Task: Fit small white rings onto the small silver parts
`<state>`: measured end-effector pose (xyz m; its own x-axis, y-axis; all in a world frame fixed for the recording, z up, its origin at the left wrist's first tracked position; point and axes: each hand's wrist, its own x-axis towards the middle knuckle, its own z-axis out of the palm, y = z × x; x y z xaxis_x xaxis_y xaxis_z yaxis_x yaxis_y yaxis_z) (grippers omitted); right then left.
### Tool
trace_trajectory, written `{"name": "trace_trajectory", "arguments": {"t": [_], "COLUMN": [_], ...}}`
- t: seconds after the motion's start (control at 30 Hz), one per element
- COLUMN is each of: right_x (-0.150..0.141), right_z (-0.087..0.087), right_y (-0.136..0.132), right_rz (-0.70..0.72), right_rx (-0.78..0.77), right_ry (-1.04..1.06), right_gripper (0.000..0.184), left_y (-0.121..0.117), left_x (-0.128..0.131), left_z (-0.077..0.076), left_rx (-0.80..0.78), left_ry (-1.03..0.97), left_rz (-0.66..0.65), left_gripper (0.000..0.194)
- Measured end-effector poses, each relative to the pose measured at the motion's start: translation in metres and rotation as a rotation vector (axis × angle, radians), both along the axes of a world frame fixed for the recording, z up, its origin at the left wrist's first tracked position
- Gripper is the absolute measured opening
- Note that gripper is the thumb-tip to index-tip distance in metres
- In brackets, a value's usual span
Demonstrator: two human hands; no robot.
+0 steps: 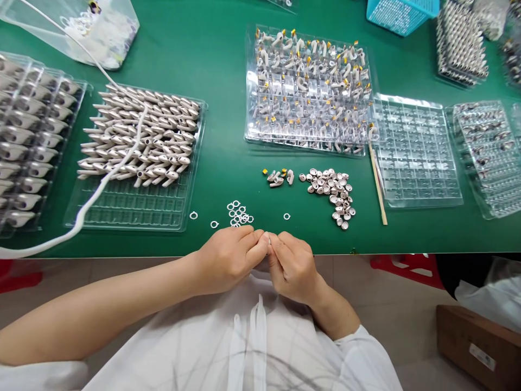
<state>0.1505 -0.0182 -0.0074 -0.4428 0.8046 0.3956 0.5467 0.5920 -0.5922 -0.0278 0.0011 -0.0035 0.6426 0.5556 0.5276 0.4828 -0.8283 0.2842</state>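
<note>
My left hand (232, 252) and my right hand (293, 266) meet at the table's front edge, fingertips pinched together on a small pale part that is mostly hidden. Just beyond my left hand lies a loose cluster of small white rings (240, 213), with a single white ring (287, 216) above my right hand. Farther back are a few small curved earbud-like pieces (275, 178) with orange tabs. To their right sits a pile of round metallic caps (329, 190), some showing their hollow side.
On the left, a clear tray (130, 217) bears rows of metallic stems; a white cord (109, 176) crosses it. At the back stands a tray of tabbed parts (309, 92). A thin stick (378, 184) lies beside a clear tray (419, 152). A blue basket (401, 16) is behind.
</note>
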Motion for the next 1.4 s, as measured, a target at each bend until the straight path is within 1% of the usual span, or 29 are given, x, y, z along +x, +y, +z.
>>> {"name": "trace_trajectory", "arguments": {"t": [0.23, 0.4, 0.5, 0.6, 0.7, 0.8, 1.0, 1.13, 1.4], "right_x": [0.0, 0.001, 0.002, 0.004, 0.005, 0.007, 0.01, 0.008, 0.009], "right_z": [-0.003, -0.002, 0.002, 0.007, 0.01, 0.009, 0.008, 0.009, 0.008], "right_y": [0.0, 0.002, 0.003, 0.005, 0.006, 0.006, 0.005, 0.004, 0.004], "right_rz": [0.016, 0.005, -0.002, -0.021, -0.028, -0.003, 0.008, 0.001, -0.015], "right_rx": [0.006, 0.031, 0.002, -0.031, -0.073, -0.129, -0.236, -0.239, -0.298], "right_ry": [-0.035, -0.033, -0.008, 0.082, 0.17, 0.217, 0.297, 0.317, 0.352], "right_gripper": [0.018, 0.019, 0.021, 0.026, 0.03, 0.034, 0.037, 0.037, 0.035], "left_y": [0.001, 0.003, 0.004, 0.004, 0.005, 0.004, 0.002, 0.002, 0.001], "left_x": [-0.002, -0.002, 0.0, 0.0, -0.001, -0.004, -0.005, -0.003, -0.006], "left_z": [-0.003, -0.002, 0.0, 0.0, -0.001, -0.002, -0.005, -0.004, -0.004], "left_rx": [-0.071, -0.05, -0.032, -0.032, -0.07, -0.093, -0.129, -0.124, -0.148], "left_ry": [0.067, 0.044, -0.036, -0.155, -0.225, -0.266, -0.324, -0.349, -0.337], "left_rz": [-0.013, -0.006, 0.012, 0.046, 0.059, 0.059, 0.058, 0.074, 0.066], "left_gripper": [0.018, 0.018, 0.024, 0.029, 0.028, 0.026, 0.024, 0.023, 0.031]}}
